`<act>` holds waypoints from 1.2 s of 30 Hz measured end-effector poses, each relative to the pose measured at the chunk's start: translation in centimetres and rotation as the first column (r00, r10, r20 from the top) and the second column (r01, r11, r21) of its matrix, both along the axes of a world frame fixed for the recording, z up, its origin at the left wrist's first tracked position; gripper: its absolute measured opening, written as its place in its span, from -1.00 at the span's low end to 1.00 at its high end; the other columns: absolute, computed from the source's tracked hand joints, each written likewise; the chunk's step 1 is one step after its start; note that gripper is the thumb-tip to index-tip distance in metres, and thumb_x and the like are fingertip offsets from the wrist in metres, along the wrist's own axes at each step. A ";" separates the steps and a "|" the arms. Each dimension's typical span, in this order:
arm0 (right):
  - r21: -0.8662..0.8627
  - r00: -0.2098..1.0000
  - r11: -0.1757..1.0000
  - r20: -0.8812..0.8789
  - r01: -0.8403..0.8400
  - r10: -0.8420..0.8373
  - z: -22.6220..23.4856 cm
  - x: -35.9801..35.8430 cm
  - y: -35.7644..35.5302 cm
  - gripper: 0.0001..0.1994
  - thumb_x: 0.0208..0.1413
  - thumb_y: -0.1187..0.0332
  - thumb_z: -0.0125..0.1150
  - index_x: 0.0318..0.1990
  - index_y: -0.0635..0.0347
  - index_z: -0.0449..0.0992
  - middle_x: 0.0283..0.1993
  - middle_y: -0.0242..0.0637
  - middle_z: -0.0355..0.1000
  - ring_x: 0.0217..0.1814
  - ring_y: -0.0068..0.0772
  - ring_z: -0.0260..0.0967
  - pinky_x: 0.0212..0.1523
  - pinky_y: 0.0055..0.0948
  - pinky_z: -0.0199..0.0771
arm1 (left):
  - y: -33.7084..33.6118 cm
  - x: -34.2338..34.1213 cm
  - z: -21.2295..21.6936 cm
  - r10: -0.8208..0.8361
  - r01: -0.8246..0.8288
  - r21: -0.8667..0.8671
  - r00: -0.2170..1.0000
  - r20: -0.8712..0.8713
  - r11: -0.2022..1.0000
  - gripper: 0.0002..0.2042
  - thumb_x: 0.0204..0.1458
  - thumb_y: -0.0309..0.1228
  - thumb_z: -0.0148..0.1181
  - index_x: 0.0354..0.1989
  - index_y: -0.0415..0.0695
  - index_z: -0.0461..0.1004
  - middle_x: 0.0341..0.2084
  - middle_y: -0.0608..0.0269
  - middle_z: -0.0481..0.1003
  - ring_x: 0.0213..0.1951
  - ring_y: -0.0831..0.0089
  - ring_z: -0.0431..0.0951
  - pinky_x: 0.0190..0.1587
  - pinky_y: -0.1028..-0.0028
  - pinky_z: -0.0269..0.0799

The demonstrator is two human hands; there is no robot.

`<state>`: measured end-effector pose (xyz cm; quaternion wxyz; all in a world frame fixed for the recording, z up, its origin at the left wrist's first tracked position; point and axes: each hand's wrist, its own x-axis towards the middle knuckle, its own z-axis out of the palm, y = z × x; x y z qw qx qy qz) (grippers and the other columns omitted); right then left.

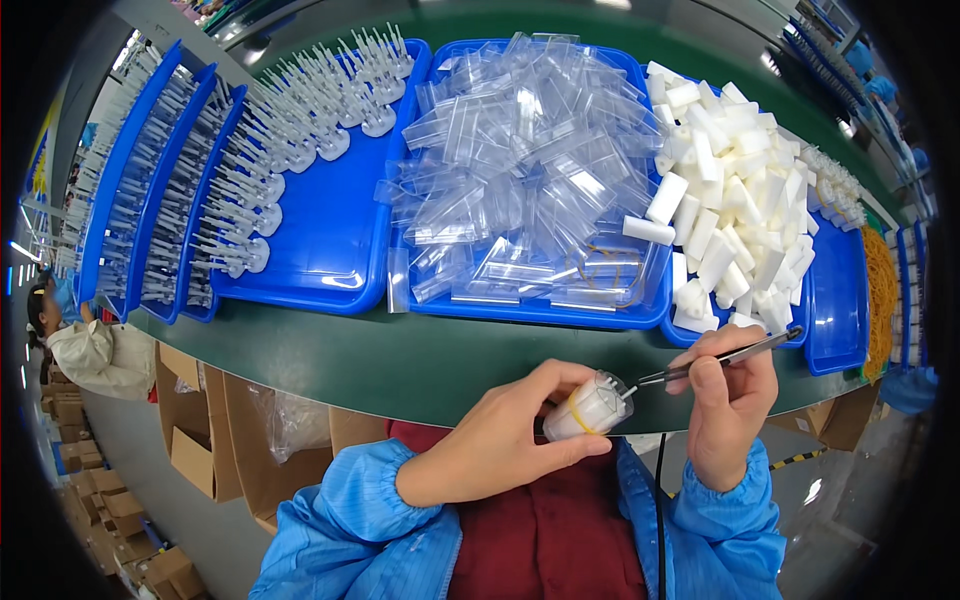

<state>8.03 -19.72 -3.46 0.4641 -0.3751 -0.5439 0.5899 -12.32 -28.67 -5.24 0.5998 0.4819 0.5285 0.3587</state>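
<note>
My left hand point(500, 440) grips a small bundle of white plastic pieces point(588, 408) wrapped in clear film and bound by a yellow rubber band. My right hand point(728, 400) holds dark metal tweezers point(715, 362), whose tips point left and touch the top end of the bundle. Both hands hover just in front of the green table's near edge point(400, 370), above my red apron and blue sleeves.
A blue tray of clear plastic sleeves point(520, 180) sits ahead. A blue tray of white plastic blocks point(730, 190) lies to its right, and blue trays of white pin-like parts point(290, 160) to its left. Cardboard boxes point(200, 440) stand on the floor at left, near a seated person point(90, 350).
</note>
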 end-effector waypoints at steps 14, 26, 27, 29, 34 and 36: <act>0.118 0.974 0.984 0.195 -0.137 0.112 -0.4 0.3 -0.3 -0.87 0.09 0.59 0.33 -0.23 0.33 0.49 -0.27 -0.20 0.53 -0.30 -0.46 0.48 -0.31 -0.45 0.50 | -0.1 -0.1 -0.4 0.073 -0.051 0.159 0.988 -0.133 0.986 -0.44 -0.08 -0.38 0.54 0.11 -0.21 0.44 -0.04 0.18 0.46 0.00 0.38 0.51 0.06 0.41 0.43; 0.520 0.469 0.525 0.850 -0.674 -0.241 -0.9 -0.2 1.3 -0.62 -0.16 0.34 0.47 -0.12 0.20 0.59 -0.27 -0.34 0.43 -0.25 -0.34 0.40 -0.30 -0.35 0.40 | -1.3 -1.6 0.8 0.399 -0.426 0.047 0.877 0.268 0.903 -0.46 0.15 -0.39 0.29 0.25 -0.33 0.26 0.14 -0.11 0.46 0.19 0.10 0.50 0.26 0.18 0.40; 0.574 0.511 0.519 0.814 -0.633 -0.276 -1.0 -0.5 1.4 -0.58 -0.17 0.32 0.49 -0.09 0.20 0.59 -0.25 -0.33 0.44 -0.24 -0.34 0.41 -0.29 -0.36 0.41 | -1.2 -1.5 0.9 0.390 -0.408 -0.016 0.860 0.329 0.913 -0.45 0.15 -0.39 0.28 0.26 -0.33 0.25 0.14 -0.11 0.46 0.18 0.10 0.50 0.26 0.18 0.40; 0.657 0.682 0.535 0.706 -0.531 -0.189 -0.7 -0.6 0.9 -0.44 -0.21 0.25 0.54 0.02 0.24 0.56 -0.16 -0.27 0.48 -0.16 -0.29 0.44 -0.23 -0.37 0.44 | -1.1 -1.4 1.1 0.378 -0.356 -0.135 0.811 0.447 0.925 -0.44 0.17 -0.39 0.26 0.29 -0.34 0.24 0.14 -0.11 0.46 0.18 0.10 0.50 0.26 0.19 0.40; 0.586 0.758 0.567 0.643 -0.579 0.109 0.7 -2.8 0.4 -0.21 -0.22 0.14 0.58 0.20 0.35 0.42 0.15 -0.04 0.47 0.03 -0.05 0.50 0.08 -0.19 0.52 | -0.8 -0.7 0.6 0.281 -0.191 -0.213 0.766 0.578 0.958 -0.52 0.28 -0.42 0.17 0.31 -0.34 0.24 0.12 0.08 0.46 0.15 0.40 0.48 0.22 0.37 0.41; 0.610 0.757 0.531 0.647 -0.587 0.094 0.1 -2.5 0.6 -0.24 -0.22 0.14 0.57 0.16 0.35 0.46 0.15 -0.04 0.47 0.00 -0.07 0.51 0.01 -0.23 0.55 | -0.8 -0.7 0.3 0.246 -0.145 -0.216 0.779 0.577 0.966 -0.53 0.28 -0.41 0.17 0.30 -0.35 0.26 0.10 0.09 0.47 0.12 0.43 0.48 0.18 0.39 0.43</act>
